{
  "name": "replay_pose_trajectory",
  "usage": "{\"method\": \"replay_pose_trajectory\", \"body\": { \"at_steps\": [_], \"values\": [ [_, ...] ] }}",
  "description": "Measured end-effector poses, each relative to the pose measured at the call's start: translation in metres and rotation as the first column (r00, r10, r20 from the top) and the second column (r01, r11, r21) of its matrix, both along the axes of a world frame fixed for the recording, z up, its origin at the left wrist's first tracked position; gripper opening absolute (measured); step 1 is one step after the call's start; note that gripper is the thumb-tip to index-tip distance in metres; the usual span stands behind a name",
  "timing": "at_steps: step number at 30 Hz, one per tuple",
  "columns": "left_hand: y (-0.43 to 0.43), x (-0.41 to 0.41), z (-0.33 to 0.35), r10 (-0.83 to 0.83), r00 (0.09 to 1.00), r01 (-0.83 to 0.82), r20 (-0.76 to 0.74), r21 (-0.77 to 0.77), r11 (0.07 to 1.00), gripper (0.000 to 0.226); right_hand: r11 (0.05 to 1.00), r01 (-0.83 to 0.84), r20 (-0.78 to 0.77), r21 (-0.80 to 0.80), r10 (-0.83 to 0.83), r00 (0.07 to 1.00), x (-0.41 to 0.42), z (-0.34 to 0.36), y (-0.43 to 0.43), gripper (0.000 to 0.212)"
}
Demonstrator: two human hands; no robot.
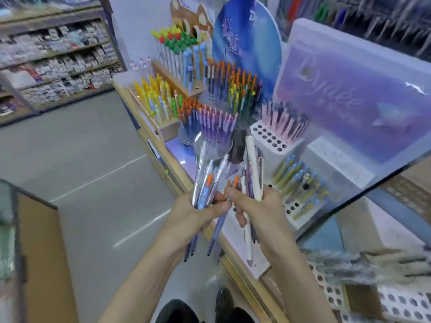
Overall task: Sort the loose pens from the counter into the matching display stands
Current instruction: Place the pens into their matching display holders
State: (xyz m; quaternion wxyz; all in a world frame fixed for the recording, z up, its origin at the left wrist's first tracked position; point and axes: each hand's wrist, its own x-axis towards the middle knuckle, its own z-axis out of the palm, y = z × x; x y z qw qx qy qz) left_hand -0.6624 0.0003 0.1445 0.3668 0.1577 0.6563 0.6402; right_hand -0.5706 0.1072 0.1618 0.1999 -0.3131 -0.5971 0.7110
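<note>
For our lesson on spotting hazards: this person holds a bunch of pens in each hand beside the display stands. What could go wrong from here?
1. The left hand grips a fanned bunch of clear pens over the floor; one may slip out and fall.
2. The right hand also grips a bunch, including a long white pen, so neither hand is free to place one pen cleanly.
3. The purple pen stand is crowded; a reaching hand could knock it.
</note>
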Motion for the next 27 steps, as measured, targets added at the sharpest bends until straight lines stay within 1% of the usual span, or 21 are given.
{"method": "replay_pose_trajectory", "body": {
  "at_steps": [3,6,8,11,14,16,19,21,24,27],
  "values": [
    [0.005,-0.036,-0.007,0.003,1.000,-0.003,0.013,-0.020,1.000,0.012,0.996,0.071,0.005,0.052,-0.071,0.997,-0.037,-0.006,0.000,0.023],
    [0.011,-0.077,-0.011,-0.058,0.998,0.058,0.001,-0.013,0.998,0.010,0.989,0.137,0.015,0.057,-0.138,0.990,-0.073,-0.013,0.001,0.024],
    [0.017,-0.108,-0.015,-0.074,0.997,0.074,-0.031,-0.011,0.997,0.013,0.972,0.230,0.024,0.055,-0.232,0.972,-0.098,-0.018,0.002,0.025],
    [0.021,-0.163,-0.024,-0.031,0.995,0.026,-0.098,-0.053,0.998,0.018,0.915,0.400,-0.002,0.063,-0.400,0.916,-0.136,-0.025,0.001,0.028],
    [0.022,-0.222,-0.035,-0.024,0.989,0.012,-0.149,-0.083,0.996,0.010,0.825,0.560,-0.021,0.079,-0.560,0.828,-0.173,-0.038,-0.001,0.027],
    [0.026,-0.256,-0.043,-0.030,0.984,0.014,-0.175,-0.094,0.995,0.007,0.771,0.629,-0.004,0.100,-0.632,0.775,-0.197,-0.048,-0.003,0.029],
    [0.036,-0.295,-0.050,-0.074,0.972,0.055,-0.222,-0.094,0.994,0.012,0.705,0.693,0.000,0.148,-0.701,0.713,-0.227,-0.059,-0.008,0.033],
    [0.044,-0.311,-0.053,-0.137,0.962,0.119,-0.235,-0.089,0.989,0.017,0.656,0.729,0.016,0.196,-0.746,0.666,-0.241,-0.065,-0.011,0.030],
    [0.061,-0.327,-0.062,-0.186,0.964,0.173,-0.190,-0.086,0.981,0.022,0.603,0.752,0.060,0.268,-0.789,0.611,-0.255,-0.070,-0.009,0.020],
    [0.079,-0.335,-0.070,-0.245,0.953,0.234,-0.177,-0.081,0.969,0.029,0.581,0.766,0.071,0.275,-0.807,0.586,-0.266,-0.077,-0.001,0.018]
  ]
}}
